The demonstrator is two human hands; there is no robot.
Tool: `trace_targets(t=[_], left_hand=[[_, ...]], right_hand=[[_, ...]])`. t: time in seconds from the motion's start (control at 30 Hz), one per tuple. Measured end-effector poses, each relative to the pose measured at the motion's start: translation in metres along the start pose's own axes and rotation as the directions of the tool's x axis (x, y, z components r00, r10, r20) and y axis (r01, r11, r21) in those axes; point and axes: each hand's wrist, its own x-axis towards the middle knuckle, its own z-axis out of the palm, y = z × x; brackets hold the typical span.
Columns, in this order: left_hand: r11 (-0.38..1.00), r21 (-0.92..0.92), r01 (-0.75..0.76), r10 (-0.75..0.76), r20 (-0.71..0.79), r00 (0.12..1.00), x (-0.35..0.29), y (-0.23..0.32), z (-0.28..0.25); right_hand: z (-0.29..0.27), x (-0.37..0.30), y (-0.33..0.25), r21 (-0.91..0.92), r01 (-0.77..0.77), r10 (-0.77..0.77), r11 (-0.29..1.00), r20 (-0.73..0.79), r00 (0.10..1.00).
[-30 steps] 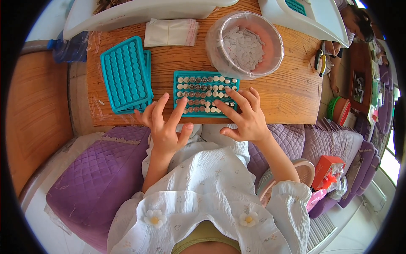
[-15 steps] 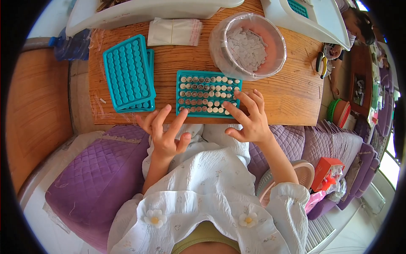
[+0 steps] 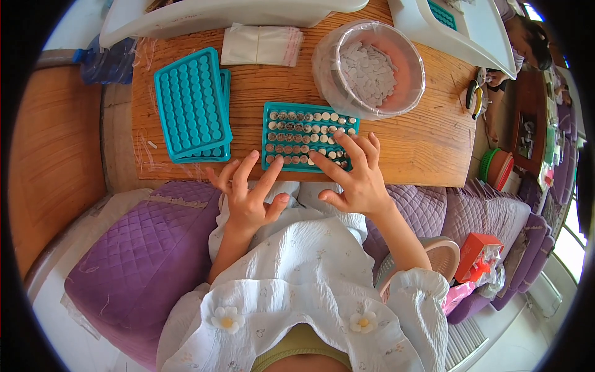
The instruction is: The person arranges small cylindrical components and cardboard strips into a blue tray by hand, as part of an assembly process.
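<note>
A teal tray (image 3: 268,110) lies near the table's front edge, with rows of small round pieces in it. Those toward the left look dark or reddish-brown, those toward the right mostly white. My right hand (image 3: 358,183) reaches over the tray's right half, fingers spread, its fingertips at the pieces and hiding some of them. Whether they press on the pieces I cannot tell. My left hand (image 3: 246,197) is at the tray's near left corner, fingers apart, the index fingertip by the lowest row. Nothing shows in either hand.
Two stacked teal trays (image 3: 192,105) lie to the left. Behind are a bundle of clear plastic bags (image 3: 260,44) and a lined bucket (image 3: 322,68) of white pieces. Large white trays (image 3: 229,15) fill the far edge. Black-and-yellow pliers (image 3: 476,100) sit at the right, near another person.
My right hand has moved left across the tray, from its right end toward the middle columns. The left hand has shifted slightly right. The whole view has shifted a little.
</note>
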Motion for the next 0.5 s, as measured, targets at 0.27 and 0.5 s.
trace_targets(t=[0.27, 0.5], left_hand=[[0.996, -0.082, 0.034, -0.037, -0.035, 0.999, 0.0, -0.004, 0.001], [0.989, -0.145, 0.018, -0.027, -0.061, 0.998, 0.019, 0.009, -0.002]], right_hand=[[-0.002, 0.003, 0.001, 0.02, -0.023, 0.023, 1.0, 0.0, 1.0], [-0.003, 0.01, 0.005, 0.039, -0.208, 0.21, 0.977, -0.044, 0.977]])
